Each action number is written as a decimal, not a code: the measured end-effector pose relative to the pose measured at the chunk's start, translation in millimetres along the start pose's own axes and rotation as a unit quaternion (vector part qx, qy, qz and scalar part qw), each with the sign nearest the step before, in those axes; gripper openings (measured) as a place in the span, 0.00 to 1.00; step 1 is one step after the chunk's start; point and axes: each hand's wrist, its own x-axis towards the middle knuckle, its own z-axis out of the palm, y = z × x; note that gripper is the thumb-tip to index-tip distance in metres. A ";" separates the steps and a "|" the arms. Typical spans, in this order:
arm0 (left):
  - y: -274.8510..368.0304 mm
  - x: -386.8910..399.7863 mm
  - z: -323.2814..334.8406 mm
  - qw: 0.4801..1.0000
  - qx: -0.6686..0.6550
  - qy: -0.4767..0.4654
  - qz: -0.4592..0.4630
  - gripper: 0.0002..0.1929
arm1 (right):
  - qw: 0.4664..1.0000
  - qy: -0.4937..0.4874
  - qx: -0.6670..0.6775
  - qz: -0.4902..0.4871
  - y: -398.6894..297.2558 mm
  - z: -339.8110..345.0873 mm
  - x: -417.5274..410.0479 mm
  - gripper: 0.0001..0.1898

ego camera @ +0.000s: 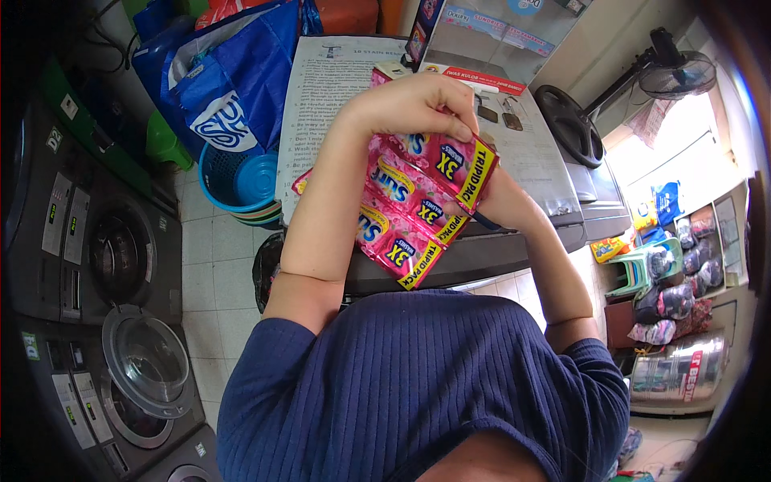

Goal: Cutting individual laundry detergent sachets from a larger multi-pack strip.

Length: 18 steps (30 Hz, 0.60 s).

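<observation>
My left hand [430,105], wrist bent, pinches the upper edge of a pink Surf fabric conditioner sachet [449,162] between thumb and fingers. My right hand [505,200] grips the sachets from the right side, its fingers partly hidden behind the top one. Below that sachet hang more joined pink sachets [400,247], overlapping and slanting down toward my chest. A dark blue object [485,221] shows beside my right hand; I cannot tell what it is. The sachets are above the near edge of a counter [542,162], and my left forearm covers part of them.
On the counter are a printed sheet [319,90], a clear display case [488,45] and keys with tags [512,120]. A blue bag [235,90] and stacked baskets [241,181] stand left. Farther left, a machine's round door [146,361] hangs open. A stool [638,268] stands right.
</observation>
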 end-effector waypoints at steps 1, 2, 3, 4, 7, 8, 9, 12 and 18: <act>0.3 1.6 3.0 1.000 0.000 0.000 -0.001 0.08 | 1.000 -0.001 0.001 0.000 -1.1 1.8 0.0 0.29; 1.4 2.3 6.8 1.000 0.008 0.004 -0.004 0.08 | 1.000 0.005 0.016 -0.021 -3.1 3.6 -0.7 0.29; 3.3 3.6 9.2 1.000 0.017 0.007 -0.005 0.08 | 0.999 0.011 0.031 -0.041 -5.2 4.6 -0.9 0.30; 5.8 4.3 10.3 1.000 0.017 0.007 -0.005 0.08 | 0.999 0.012 0.031 -0.041 -8.3 6.6 -2.3 0.30; 14.5 7.3 11.9 0.999 0.039 -0.011 -0.019 0.08 | 0.996 0.034 0.067 -0.046 -13.5 11.0 -8.8 0.31; 15.9 8.4 12.5 0.999 0.043 -0.014 -0.023 0.08 | 0.997 0.035 0.048 -0.042 -12.8 11.1 -9.8 0.32; 17.6 8.8 12.9 0.998 0.048 -0.016 -0.026 0.08 | 0.998 0.035 0.029 -0.038 -12.7 11.5 -10.8 0.32; 13.3 7.9 11.7 0.999 0.037 -0.019 -0.017 0.07 | 0.999 0.035 0.002 -0.022 -7.5 13.9 -10.4 0.32; 11.3 3.1 7.7 0.999 0.027 -0.007 -0.022 0.08 | 0.999 0.023 -0.010 0.032 -12.1 10.2 -11.2 0.31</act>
